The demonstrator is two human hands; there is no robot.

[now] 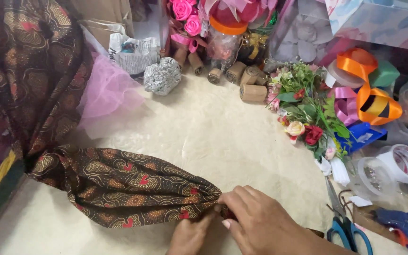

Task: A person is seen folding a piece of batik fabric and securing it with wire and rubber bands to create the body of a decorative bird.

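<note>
Batik cloth (133, 189), brown with red hearts, lies gathered into a long roll on the desk (213, 137). Its long axis runs left to right, from the bunched mass at the far left, where it rises up out of view, to a pinched end near the bottom centre. Both hands meet at that right end: the left hand (190, 233) is closed under the gathered tip, and the right hand (256, 217) pinches it from above, fingers curled on the fabric. The cloth thus stretches leftward, away from both hands. Scissors (345, 222) and a glue gun (402, 224) lie just right of the right hand; artificial flowers (308, 113) sit beyond.
</note>
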